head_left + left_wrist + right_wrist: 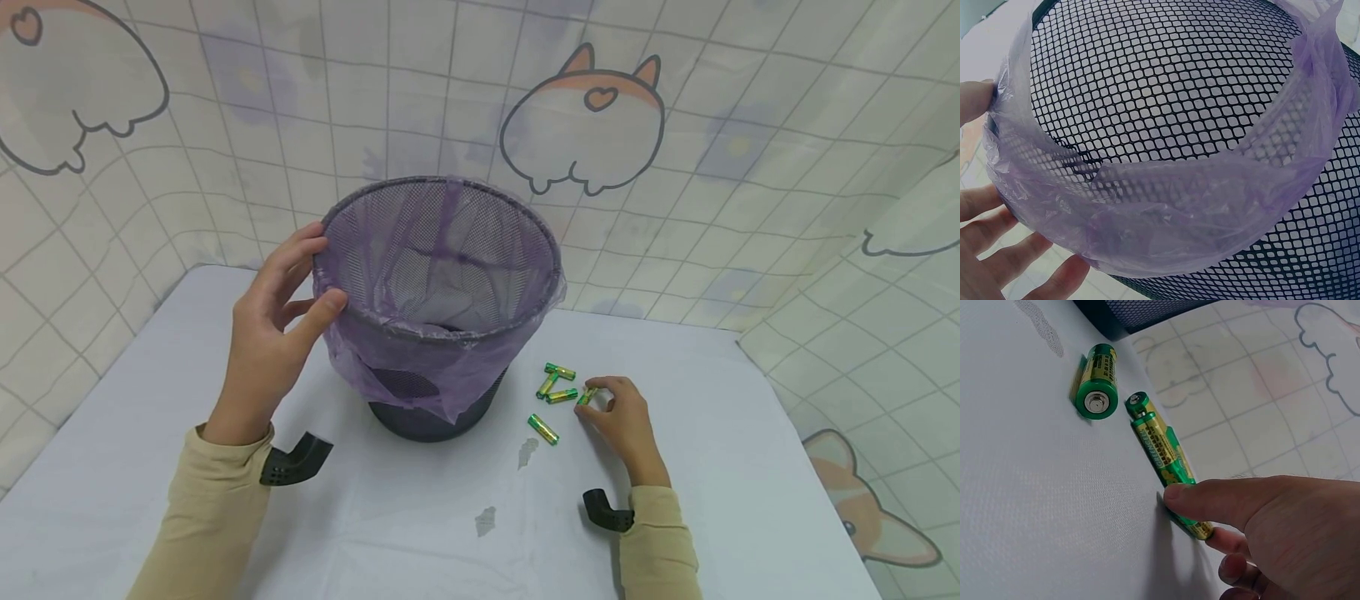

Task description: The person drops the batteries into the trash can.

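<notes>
A black wire-mesh trash bin (pixel 431 427) stands on the white table, lined with a translucent purple bag (pixel 450 367) folded over its rim. My left hand (pixel 262 342) holds the bin's left rim, fingers spread along the outside and thumb by the front edge. Right of the bin, my right hand (pixel 618 417) pinches a small green-and-gold battery (pixel 587 396) between thumb and fingers at the tabletop. Several like it lie beside that hand: one battery (pixel 543 429) sits apart in front, while others, such as this battery (pixel 560 371), form a loose cluster.
Two grey patches, a nearer patch (pixel 485 522) and a farther patch (pixel 528 452), mark the white table (pixel 405 533). A tiled-pattern curtain (pixel 435 92) with cartoon corgis hangs behind and at both sides. Black wrist mounts (pixel 296 460) project from both sleeves.
</notes>
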The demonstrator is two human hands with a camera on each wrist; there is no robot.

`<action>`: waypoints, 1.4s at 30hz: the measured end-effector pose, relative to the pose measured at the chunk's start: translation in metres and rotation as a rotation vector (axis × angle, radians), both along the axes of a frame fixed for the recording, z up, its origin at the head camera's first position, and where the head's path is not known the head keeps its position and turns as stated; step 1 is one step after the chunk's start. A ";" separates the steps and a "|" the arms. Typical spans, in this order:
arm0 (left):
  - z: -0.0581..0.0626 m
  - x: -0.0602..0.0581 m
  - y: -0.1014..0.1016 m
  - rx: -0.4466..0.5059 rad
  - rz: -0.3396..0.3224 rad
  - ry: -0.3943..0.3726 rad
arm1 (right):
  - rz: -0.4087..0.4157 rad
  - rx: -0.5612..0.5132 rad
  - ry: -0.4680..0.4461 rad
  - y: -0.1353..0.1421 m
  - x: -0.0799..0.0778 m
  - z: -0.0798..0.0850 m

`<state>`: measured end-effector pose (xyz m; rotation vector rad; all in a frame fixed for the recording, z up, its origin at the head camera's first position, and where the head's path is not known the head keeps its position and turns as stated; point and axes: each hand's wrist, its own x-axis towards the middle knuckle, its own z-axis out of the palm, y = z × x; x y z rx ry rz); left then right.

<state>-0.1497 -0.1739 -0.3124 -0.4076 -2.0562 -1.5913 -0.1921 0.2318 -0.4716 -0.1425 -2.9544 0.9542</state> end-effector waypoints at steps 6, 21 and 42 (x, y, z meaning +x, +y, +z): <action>0.001 0.001 0.000 0.002 -0.001 -0.002 | 0.007 0.005 -0.014 0.001 -0.001 0.000; 0.001 0.000 0.001 0.006 -0.003 -0.004 | 0.004 0.012 0.006 0.000 0.002 0.003; 0.000 0.000 0.000 0.009 -0.001 -0.005 | 0.048 0.034 0.100 -0.004 0.004 0.016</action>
